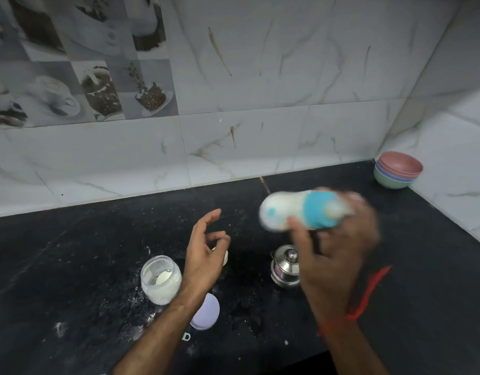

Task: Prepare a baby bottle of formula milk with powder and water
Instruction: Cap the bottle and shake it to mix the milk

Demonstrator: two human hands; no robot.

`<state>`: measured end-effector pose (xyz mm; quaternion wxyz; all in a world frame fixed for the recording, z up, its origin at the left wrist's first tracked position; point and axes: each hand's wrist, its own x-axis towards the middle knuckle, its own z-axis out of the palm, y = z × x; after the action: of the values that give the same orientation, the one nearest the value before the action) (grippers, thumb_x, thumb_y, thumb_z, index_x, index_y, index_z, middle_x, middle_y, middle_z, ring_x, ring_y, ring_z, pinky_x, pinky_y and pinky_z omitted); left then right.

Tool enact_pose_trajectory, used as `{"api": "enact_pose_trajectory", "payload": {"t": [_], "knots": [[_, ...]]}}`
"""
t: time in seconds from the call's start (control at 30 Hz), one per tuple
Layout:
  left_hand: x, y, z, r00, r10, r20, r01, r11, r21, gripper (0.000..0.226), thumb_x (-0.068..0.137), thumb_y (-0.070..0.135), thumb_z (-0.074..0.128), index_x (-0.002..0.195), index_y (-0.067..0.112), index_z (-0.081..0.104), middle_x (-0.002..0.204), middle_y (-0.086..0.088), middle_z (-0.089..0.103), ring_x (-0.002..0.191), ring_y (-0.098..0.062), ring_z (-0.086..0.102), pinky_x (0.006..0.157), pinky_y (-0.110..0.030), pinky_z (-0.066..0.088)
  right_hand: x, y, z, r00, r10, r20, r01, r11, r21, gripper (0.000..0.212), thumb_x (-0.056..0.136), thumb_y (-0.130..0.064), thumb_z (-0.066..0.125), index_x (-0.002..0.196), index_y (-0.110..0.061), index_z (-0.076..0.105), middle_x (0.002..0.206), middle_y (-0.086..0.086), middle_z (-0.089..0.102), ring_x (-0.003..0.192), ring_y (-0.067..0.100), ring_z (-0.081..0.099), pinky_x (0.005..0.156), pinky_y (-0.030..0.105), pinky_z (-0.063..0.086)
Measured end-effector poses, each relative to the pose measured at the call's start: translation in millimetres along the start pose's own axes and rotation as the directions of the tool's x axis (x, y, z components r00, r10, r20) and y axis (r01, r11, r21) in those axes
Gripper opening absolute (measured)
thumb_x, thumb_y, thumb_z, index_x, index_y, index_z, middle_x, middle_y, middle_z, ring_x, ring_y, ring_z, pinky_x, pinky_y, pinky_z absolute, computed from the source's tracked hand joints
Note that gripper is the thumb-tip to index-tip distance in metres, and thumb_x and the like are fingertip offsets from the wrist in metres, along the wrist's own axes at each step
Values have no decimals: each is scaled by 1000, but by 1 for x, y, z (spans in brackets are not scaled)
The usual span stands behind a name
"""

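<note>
The right hand [339, 255] grips a baby bottle [301, 211] held on its side above the black counter [71, 266], fingers curled round the blue collar end; both bottle and hand are motion-blurred, so the exact finger placement cannot be told. The bottle's white body points left, towards the left hand. The left hand [203, 255] hovers with fingers loosely spread and slightly curved, holding nothing. Just left of its wrist stands an open jar of white powder [160, 280]; a lilac lid [206, 312] lies below the wrist. A lidded steel pot [284, 266] sits beneath the right fingers.
</note>
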<state>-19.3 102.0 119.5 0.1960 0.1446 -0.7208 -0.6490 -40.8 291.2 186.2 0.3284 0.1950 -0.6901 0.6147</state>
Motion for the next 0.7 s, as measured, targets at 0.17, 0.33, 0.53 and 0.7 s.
{"api": "enact_pose_trajectory", "payload": {"t": [0.17, 0.33, 0.53, 0.7], "knots": [[-1, 3, 3, 998, 54, 44, -55, 998, 33, 54, 98, 7, 66, 131, 49, 54, 143, 16, 53, 113, -7, 66, 90, -33, 61, -7, -2, 0, 982, 65, 178, -47, 994, -104, 79, 83, -13, 86, 145, -38, 45, 145, -14, 58, 131, 11, 61, 102, 41, 58], [3, 3, 5, 999, 44, 27, -44, 999, 19, 51, 99, 6, 65, 129, 47, 56, 142, 14, 54, 109, -7, 67, 83, -35, 63, 8, -11, -4, 985, -159, 62, 165, 980, -112, 69, 80, 3, 84, 139, -10, 50, 137, -2, 58, 134, 5, 53, 108, 31, 52], [1, 5, 12, 996, 84, 40, -84, 996, -5, 48, 98, 7, 67, 131, 40, 59, 141, 10, 58, 102, -2, 68, 88, -31, 60, 20, -31, -16, 970, -232, 80, 239, 967, -92, 73, 81, -3, 86, 143, -17, 51, 147, -23, 50, 131, 18, 61, 105, 39, 56], [1, 8, 17, 996, 85, 10, -85, 996, -29, 44, 99, 5, 65, 134, 30, 60, 139, 12, 59, 95, 3, 69, 89, -38, 60, 6, -18, -10, 983, -161, 90, 171, 979, -114, 72, 81, -5, 84, 143, -15, 49, 143, -24, 54, 131, 4, 56, 104, 38, 54]]}}
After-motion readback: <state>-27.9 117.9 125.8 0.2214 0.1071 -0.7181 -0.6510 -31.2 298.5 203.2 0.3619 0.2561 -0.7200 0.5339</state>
